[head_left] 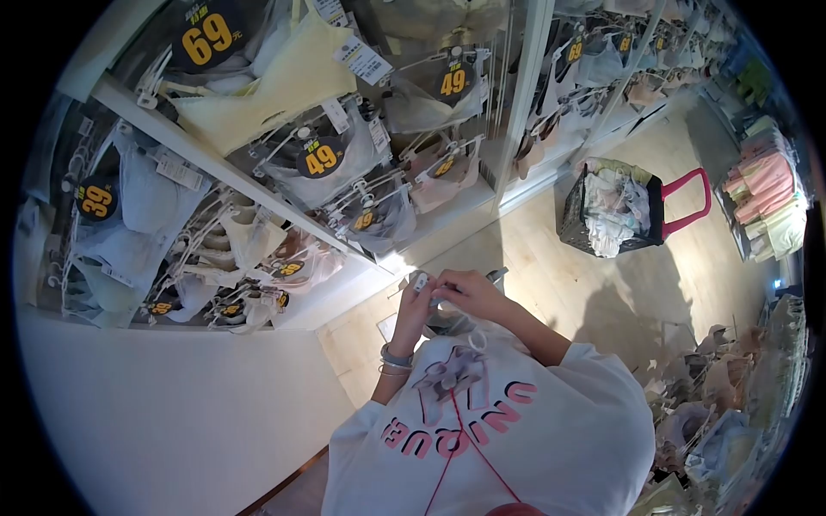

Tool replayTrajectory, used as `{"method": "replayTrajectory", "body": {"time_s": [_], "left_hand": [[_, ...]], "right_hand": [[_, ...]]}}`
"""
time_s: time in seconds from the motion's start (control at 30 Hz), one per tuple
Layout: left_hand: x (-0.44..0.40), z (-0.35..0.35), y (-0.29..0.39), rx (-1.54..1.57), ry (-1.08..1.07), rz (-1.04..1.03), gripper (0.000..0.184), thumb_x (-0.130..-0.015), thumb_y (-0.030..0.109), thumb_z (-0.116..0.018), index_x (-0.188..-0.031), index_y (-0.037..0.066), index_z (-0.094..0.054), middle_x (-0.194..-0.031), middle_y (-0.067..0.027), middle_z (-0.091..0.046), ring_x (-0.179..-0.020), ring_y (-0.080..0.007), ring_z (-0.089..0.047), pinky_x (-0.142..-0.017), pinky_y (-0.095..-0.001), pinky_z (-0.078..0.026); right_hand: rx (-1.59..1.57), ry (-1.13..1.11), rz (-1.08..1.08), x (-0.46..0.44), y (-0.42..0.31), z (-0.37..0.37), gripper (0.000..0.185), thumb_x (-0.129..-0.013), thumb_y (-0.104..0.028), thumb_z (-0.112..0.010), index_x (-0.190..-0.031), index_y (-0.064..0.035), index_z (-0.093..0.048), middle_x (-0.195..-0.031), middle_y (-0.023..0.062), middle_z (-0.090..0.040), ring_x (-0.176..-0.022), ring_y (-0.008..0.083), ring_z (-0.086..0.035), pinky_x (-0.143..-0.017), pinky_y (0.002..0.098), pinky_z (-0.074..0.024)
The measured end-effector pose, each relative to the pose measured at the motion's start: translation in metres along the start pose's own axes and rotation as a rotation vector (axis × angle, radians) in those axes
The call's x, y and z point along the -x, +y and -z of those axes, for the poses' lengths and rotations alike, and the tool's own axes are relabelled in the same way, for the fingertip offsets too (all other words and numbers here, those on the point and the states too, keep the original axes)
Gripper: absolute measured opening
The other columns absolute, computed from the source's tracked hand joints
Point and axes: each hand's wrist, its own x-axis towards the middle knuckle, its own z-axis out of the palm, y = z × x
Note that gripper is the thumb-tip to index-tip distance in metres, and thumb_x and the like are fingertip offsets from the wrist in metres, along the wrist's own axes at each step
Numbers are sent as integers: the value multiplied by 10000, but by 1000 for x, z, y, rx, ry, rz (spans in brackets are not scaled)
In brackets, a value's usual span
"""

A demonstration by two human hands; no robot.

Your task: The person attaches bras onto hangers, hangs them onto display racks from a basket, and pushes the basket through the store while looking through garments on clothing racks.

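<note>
My left hand (pixel 416 303), with a watch on its wrist, is closed in front of my chest, fingers pinched around a small white piece (pixel 421 280) that looks like part of a hanger. Fingertips touching it, my right hand (pixel 475 297) is closed at the same spot. Beneath both hands hangs a grey garment (pixel 446 323), probably a bra, mostly hidden by the fingers and my shirt. A pale ring-shaped loop (pixel 477 340) shows below my right hand. Exactly what each fingertip grips is too small to make out.
Racks of bras (pixel 258 95) with round price signs (pixel 321 158) rise ahead and to the left. A black basket (pixel 572 211) with a pink handle, full of garments, stands on the floor at the right. More hanging garments (pixel 714 413) are near my right side.
</note>
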Motion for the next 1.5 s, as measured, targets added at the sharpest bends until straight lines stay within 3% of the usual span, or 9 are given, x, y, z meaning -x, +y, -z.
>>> {"method": "replayTrajectory", "body": {"time_s": [0.13, 0.23, 0.37, 0.53, 0.6, 0.8, 1.0, 1.23, 1.5], "left_hand": [[5, -11, 12, 24, -158, -11, 270, -980, 350, -405, -881, 113, -488, -646, 55, -380, -521, -23, -313, -458, -193, -236], [8, -17, 9, 214, -216, 13, 257, -977, 347, -434, -929, 100, -490, -675, 56, -362, -534, -23, -300, -472, -180, -245], [9, -23, 6, 161, -185, -9, 206, -960, 288, -494, -960, 83, -505, -708, 41, -436, -596, -42, -416, -549, -195, -361], [4, -17, -6, -123, -161, -237, 185, -911, 221, -587, -934, 47, -531, -746, 23, -512, -665, -48, -486, -605, -211, -407], [5, -8, -4, -352, -165, -312, 201, -897, 207, -608, -926, 22, -536, -741, 18, -527, -678, -46, -496, -617, -211, -414], [22, -10, -7, -49, -140, -191, 175, -954, 183, -498, -1024, 22, -491, -836, -5, -533, -707, -73, -532, -636, -221, -437], [24, -8, -8, 23, -126, -233, 179, -985, 142, -391, -1134, 43, -406, -915, -33, -516, -763, -90, -548, -677, -228, -444], [24, -3, -9, -19, -157, -275, 172, -987, 153, -395, -1116, 42, -421, -894, -33, -532, -772, -95, -554, -691, -229, -437], [24, -10, -14, -87, -110, -304, 191, -983, 144, -404, -1136, 37, -442, -858, -15, -514, -710, -77, -504, -650, -212, -416]], "right_hand": [[-159, 114, -89, 4, 7, 1, 147, -860, -154, -624, -898, -15, -596, -694, 51, -589, -623, 101, -523, -584, 267, -423], [-218, 184, -117, 4, 9, -1, 136, -871, -150, -611, -895, -17, -594, -713, 19, -591, -654, 70, -509, -603, 246, -420], [-417, 254, -202, 3, 6, 4, 108, -885, -145, -596, -877, -38, -597, -724, -10, -577, -681, 52, -497, -625, 214, -397], [-582, 280, -225, 5, 1, 13, 89, -889, -133, -589, -848, -55, -596, -707, -39, -545, -680, 33, -475, -609, 194, -366], [-515, 253, -210, 6, 4, 17, 108, -877, -141, -612, -831, -44, -597, -714, -34, -555, -670, 30, -477, -589, 194, -371], [-519, 140, -374, 8, 3, 27, 101, -846, -135, -645, -795, -70, -587, -640, -58, -496, -555, 7, -396, -488, 178, -285], [-690, -13, -523, 13, 3, 36, 114, -845, -161, -645, -814, -65, -593, -600, -59, -484, -489, 12, -359, -446, 184, -240], [-640, -343, -618, 21, 22, 33, 176, -854, -221, -647, -771, -78, -586, -577, -57, -474, -480, 14, -341, -436, 195, -232], [-656, -383, -566, 23, 18, 41, 178, -844, -219, -640, -739, -83, -593, -559, -69, -453, -461, 15, -333, -425, 204, -219]]}}
